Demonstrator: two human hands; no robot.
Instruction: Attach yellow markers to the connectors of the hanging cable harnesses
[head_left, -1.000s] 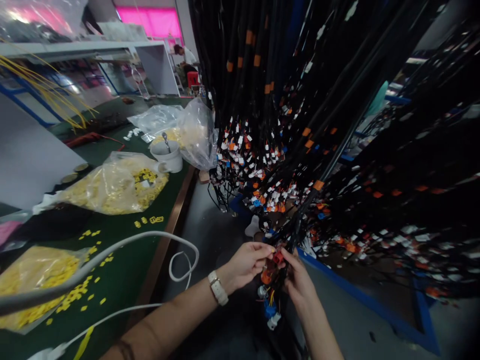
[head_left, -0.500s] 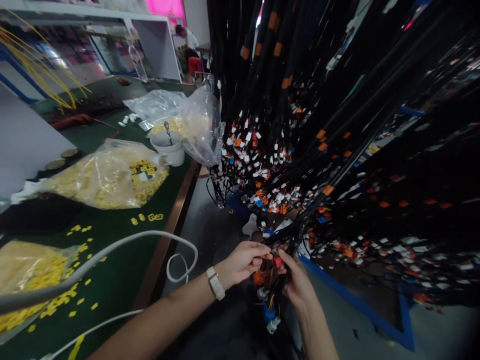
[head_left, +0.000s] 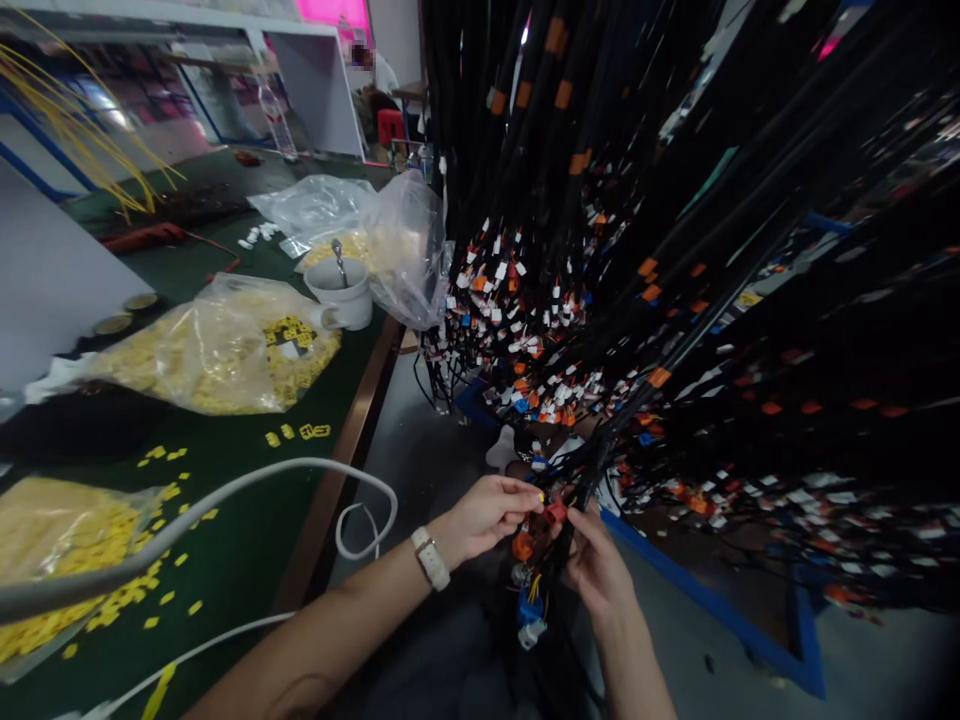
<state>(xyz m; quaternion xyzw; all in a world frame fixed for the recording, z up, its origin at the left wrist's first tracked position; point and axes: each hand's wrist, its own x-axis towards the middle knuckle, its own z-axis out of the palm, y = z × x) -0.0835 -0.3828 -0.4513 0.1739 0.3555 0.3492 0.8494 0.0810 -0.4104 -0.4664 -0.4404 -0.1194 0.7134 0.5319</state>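
Between the thumb and fingertips of my left hand (head_left: 491,515) is a small yellow clip (head_left: 541,497), pinched close to a red connector (head_left: 556,512). My right hand (head_left: 596,565) grips the black wire bundle (head_left: 581,490) at the red connector, its thumb near the connector's side; part of the fingers is hidden behind the bundle. Below hang an orange connector (head_left: 523,545) and a blue connector (head_left: 530,606) with yellow wires. Similar small yellow clips (head_left: 120,600) spill from a plastic bag on the green table (head_left: 247,520) at left.
Dense hanging black wire harnesses (head_left: 630,200) with white and orange connectors fill the right. A blue frame (head_left: 720,610) stands below them. On the table are a white mug (head_left: 341,293) with a spoon, a bag of yellow parts (head_left: 202,345) and a grey hose (head_left: 247,485). A person (head_left: 379,75) sits far back.
My right thumb has shifted down from the top of the red connector to its side. The blue connector below has swung slightly left. My left hand keeps its pinch.
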